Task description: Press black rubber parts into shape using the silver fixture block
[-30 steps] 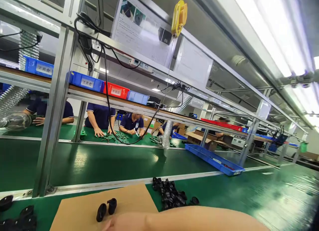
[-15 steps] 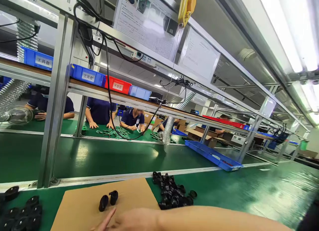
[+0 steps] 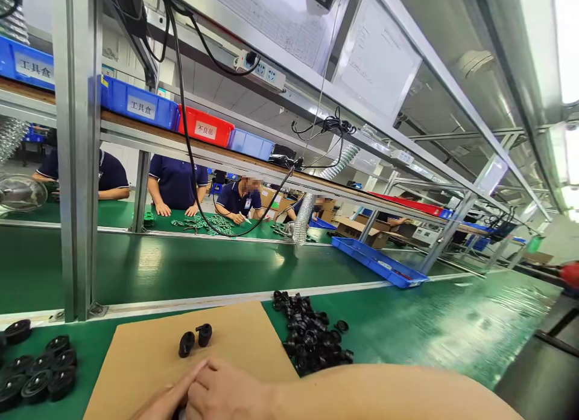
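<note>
My right hand (image 3: 228, 391) is curled closed at the bottom of the view, its forearm running in from the right. Pressed against it is my left hand (image 3: 169, 399), seen only in part and also closed. Between the two a dark bit shows, mostly hidden by the fingers, so I cannot make out its kind. Both hands are over a brown cardboard sheet (image 3: 136, 359). Just beyond them, a black round part (image 3: 186, 344) and a second black part with a short stub (image 3: 204, 334) stand on the cardboard.
Black round ring-like parts (image 3: 36, 384) lie at left; a heap of small black parts (image 3: 312, 332) lies right of the cardboard. A metal post (image 3: 79, 166) rises at left. A blue tray (image 3: 380, 263) sits farther back. Several people (image 3: 176, 181) work across the green bench.
My hands have come together; my right hand has curled closed against the left, which now shows more. The view has tilted down and shifted slightly. The two black parts remain on the cardboard.
</note>
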`<state>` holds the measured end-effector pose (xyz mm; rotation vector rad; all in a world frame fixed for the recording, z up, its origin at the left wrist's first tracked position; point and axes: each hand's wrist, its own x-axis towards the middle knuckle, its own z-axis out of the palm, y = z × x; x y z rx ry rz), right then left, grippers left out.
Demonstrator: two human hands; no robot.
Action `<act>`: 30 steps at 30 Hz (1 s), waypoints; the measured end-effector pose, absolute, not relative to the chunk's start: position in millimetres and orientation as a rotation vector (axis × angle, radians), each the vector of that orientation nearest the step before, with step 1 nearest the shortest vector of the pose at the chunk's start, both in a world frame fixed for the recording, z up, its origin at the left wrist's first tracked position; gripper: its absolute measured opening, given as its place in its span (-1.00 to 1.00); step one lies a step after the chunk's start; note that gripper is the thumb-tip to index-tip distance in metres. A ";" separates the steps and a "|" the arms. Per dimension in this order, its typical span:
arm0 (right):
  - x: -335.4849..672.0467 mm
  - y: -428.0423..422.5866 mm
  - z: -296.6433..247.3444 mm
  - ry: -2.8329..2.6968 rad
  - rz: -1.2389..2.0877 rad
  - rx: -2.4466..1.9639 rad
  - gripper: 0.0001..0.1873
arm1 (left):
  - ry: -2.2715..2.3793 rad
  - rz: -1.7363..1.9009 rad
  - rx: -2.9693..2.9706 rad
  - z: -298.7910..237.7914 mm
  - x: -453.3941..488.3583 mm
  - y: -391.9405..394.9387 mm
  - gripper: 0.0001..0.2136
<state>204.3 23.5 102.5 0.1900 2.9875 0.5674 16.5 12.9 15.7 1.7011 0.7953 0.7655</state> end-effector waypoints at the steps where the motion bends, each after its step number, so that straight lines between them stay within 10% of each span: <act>1: 205.1 20.5 97.9 2.977 0.604 0.270 -0.77 | 0.788 0.750 1.708 11.5 19.6 17.7 -0.38; 18: 212.8 57.1 154.8 2.878 0.571 -1.183 -0.69 | 0.525 0.773 2.052 30.2 -1.7 -1.0 0.08; 30: 211.4 41.4 143.5 3.112 0.400 -0.895 -0.78 | 0.700 0.665 2.209 4.6 -5.2 -1.0 0.32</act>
